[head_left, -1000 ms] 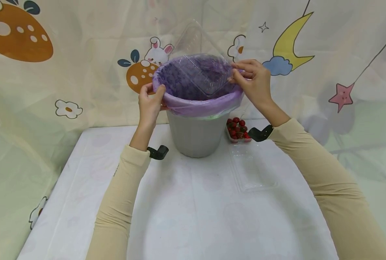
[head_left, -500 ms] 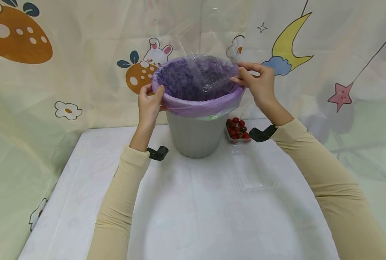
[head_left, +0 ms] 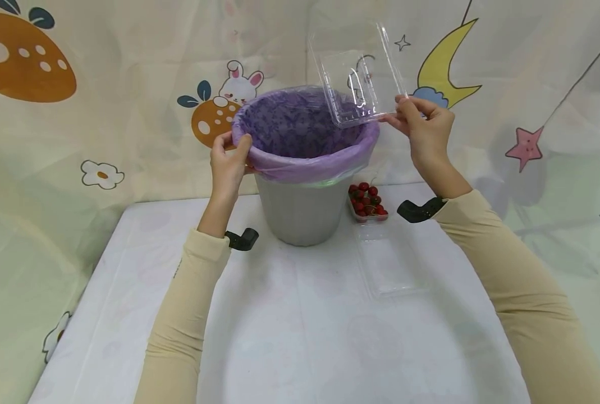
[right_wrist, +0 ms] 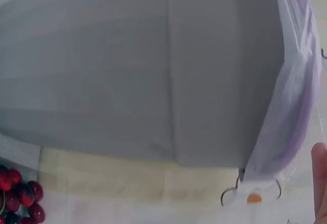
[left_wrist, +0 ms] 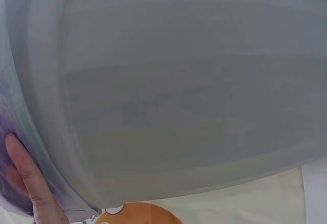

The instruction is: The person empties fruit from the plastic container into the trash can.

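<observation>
A grey trash can [head_left: 305, 216] stands upright at the back of the table, lined with a purple trash bag [head_left: 310, 168] folded over its rim. My left hand [head_left: 227, 165] grips the rim and bag at the left, thumb on the near side; a finger [left_wrist: 31, 178] presses the bag in the left wrist view. At the rim's right side, my right hand [head_left: 428, 132] pinches the lower right corner of a clear plastic tray [head_left: 362, 78]. That tray is raised and overlaps the back right of the rim in view. Only a fingertip [right_wrist: 320, 178] shows in the right wrist view.
Right of the trash can sits a small clear punnet of red cherries [head_left: 366, 199]. Another clear plastic tray or lid [head_left: 393, 264] lies flat on the white tablecloth [head_left: 300, 336] in front of it. A printed curtain [head_left: 143, 112] hangs close behind.
My right hand has moved right and the clear tray with it, away from the middle of the trash can's mouth. The tray has turned more upright. My left hand stays on the rim.
</observation>
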Motion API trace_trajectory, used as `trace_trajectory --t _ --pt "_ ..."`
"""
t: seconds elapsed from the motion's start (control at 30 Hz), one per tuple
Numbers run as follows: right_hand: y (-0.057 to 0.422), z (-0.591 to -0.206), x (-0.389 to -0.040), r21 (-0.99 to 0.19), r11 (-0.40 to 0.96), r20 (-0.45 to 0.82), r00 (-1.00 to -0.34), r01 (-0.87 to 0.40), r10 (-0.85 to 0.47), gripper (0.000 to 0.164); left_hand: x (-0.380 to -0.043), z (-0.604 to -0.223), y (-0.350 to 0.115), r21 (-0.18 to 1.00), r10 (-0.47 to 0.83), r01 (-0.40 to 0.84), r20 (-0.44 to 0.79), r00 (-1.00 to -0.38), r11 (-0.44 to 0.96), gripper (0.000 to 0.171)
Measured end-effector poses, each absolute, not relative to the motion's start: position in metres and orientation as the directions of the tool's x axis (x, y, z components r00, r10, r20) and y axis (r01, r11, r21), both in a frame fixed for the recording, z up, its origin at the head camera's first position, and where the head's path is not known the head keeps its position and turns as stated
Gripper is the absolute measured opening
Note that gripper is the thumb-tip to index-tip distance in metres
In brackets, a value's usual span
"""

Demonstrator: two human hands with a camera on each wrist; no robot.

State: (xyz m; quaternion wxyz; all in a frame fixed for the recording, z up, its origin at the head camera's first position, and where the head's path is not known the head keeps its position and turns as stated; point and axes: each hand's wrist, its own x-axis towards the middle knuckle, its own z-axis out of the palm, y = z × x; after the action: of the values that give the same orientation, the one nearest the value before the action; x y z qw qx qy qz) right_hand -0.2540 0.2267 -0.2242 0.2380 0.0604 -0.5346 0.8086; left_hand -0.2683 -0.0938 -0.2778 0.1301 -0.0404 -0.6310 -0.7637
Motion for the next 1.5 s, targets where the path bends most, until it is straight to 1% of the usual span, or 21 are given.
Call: trace_trajectory --t 0.23,0.43,0.67,0.77,1.0,1.1,1.17,1.27,1.37,1.5 --pt "0.249 -0.231 -0.252 -0.802 -0.345 0.357 -0.855 -0.487 0.375 0.016 -0.269 -0.281 -0.099 0.954 -0.161 0.241 0.214 -0.964 -0.179 0.046" --pt "0.275 -0.239 -0.247 -0.781 -0.405 0.289 -0.851 -0.474 0.439 0.015 -0.268 -0.282 -0.102 0.956 -0.164 0.237 0.209 -0.964 -0.175 0.047" --pt "0.312 -0.265 -0.239 -0.809 -0.397 0.203 -0.84 -0.434 0.504 0.017 -0.269 -0.283 -0.102 0.951 -0.166 0.258 0.231 -0.959 -0.168 0.048" --pt "0.328 -0.281 -0.232 -0.818 -0.388 0.19 -0.836 -0.425 0.515 0.018 -0.269 -0.283 -0.101 0.949 -0.162 0.264 0.237 -0.958 -0.171 0.048" --pt "0.362 -0.321 -0.209 -0.862 -0.364 0.103 -0.825 -0.353 0.556 0.016 -0.271 -0.283 -0.096 0.95 -0.146 0.262 0.238 -0.96 -0.173 0.047" --pt "0.376 -0.339 -0.202 -0.866 -0.381 0.059 -0.822 -0.325 0.566 0.017 -0.272 -0.283 -0.095 0.949 -0.14 0.266 0.244 -0.96 -0.17 0.047" --pt "0.385 -0.351 -0.199 -0.859 -0.405 0.037 -0.827 -0.313 0.561 0.015 -0.272 -0.282 -0.095 0.948 -0.139 0.269 0.248 -0.959 -0.167 0.047" --pt "0.395 -0.369 -0.195 -0.863 -0.416 0.017 -0.839 -0.288 0.544 0.009 -0.272 -0.281 -0.096 0.947 -0.145 0.271 0.249 -0.958 -0.17 0.046" --pt "0.406 -0.385 -0.189 -0.886 -0.408 -0.022 -0.859 -0.22 0.511 0.004 -0.271 -0.28 -0.095 0.947 -0.147 0.269 0.245 -0.958 -0.176 0.047" --pt "0.416 -0.404 -0.181 -0.908 -0.402 -0.099 -0.87 -0.119 0.483 0.009 -0.271 -0.28 -0.095 0.949 -0.145 0.265 0.242 -0.959 -0.17 0.047"
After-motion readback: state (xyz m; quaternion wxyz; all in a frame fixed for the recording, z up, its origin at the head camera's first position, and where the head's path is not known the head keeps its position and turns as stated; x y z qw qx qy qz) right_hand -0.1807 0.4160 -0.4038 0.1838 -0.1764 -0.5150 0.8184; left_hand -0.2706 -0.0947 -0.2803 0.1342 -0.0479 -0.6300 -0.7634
